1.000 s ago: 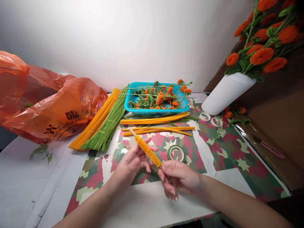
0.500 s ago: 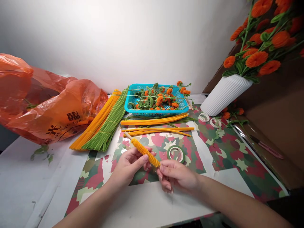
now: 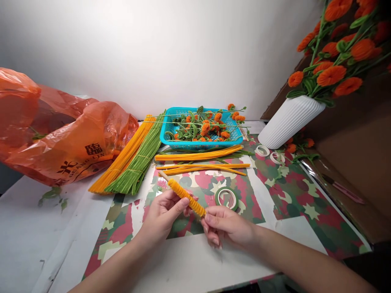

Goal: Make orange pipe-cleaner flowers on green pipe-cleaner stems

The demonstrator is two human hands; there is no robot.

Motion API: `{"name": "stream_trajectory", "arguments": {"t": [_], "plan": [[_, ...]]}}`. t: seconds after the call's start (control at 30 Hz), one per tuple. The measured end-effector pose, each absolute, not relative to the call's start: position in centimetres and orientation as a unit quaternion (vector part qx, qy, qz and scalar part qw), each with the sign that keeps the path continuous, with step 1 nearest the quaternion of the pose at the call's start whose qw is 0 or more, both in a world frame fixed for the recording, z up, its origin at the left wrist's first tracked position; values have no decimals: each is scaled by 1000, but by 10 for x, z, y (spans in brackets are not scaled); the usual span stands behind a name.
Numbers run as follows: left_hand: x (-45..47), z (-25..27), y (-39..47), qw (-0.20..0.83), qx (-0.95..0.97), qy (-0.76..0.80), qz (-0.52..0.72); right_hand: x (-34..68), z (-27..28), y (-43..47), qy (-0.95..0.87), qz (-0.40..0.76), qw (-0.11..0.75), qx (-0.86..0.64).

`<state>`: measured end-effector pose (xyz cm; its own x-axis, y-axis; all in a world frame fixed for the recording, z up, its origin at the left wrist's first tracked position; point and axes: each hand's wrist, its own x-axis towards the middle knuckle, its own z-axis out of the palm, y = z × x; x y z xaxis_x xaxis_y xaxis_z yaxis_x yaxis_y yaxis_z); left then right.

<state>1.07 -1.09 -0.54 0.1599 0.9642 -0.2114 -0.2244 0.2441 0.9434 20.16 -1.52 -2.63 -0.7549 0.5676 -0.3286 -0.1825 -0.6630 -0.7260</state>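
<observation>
A yellow pipe cleaner [image 3: 179, 189] is coiled tightly around a thin pale stick [image 3: 163, 175], whose bare tip points up and to the left. My left hand [image 3: 168, 209] grips the coil near its middle, thumb on top. At the lower end of the coil my right hand [image 3: 224, 224] pinches it between thumb and fingers; the stick's other end is hidden there. Just beyond my hands lies a roll of green tape [image 3: 217, 198]. Loose yellow pipe cleaners [image 3: 204, 166] rest on the camouflage-patterned mat behind it.
A blue basket [image 3: 195, 143] holds orange flowers with green stems. Yellow and green pipe-cleaner bundles [image 3: 134, 169] lie left of it, beside an orange plastic bag [image 3: 76, 142]. On the right stand a tilted white vase [image 3: 285, 122] with flowers, white tape rolls [image 3: 262, 151] and a cutter [image 3: 343, 189].
The stick and coil have shifted very slightly to the left. Both hands keep the same hold.
</observation>
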Motion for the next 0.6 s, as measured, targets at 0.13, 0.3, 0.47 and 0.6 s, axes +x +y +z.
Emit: {"name": "stream_trajectory", "arguments": {"t": [0.13, 0.3, 0.47, 0.6], "plan": [[11, -4, -12, 645, 396, 456, 469, 202, -25, -16, -355, 867, 217, -274], [12, -2, -10, 656, 387, 457, 459, 202, -25, -17, -360, 862, 223, -277], [12, -6, -5, 665, 379, 451, 459, 201, -27, -17, -369, 862, 220, -271], [11, -11, -6, 670, 373, 451, 456, 200, -28, -17, -372, 861, 220, -268]]}}
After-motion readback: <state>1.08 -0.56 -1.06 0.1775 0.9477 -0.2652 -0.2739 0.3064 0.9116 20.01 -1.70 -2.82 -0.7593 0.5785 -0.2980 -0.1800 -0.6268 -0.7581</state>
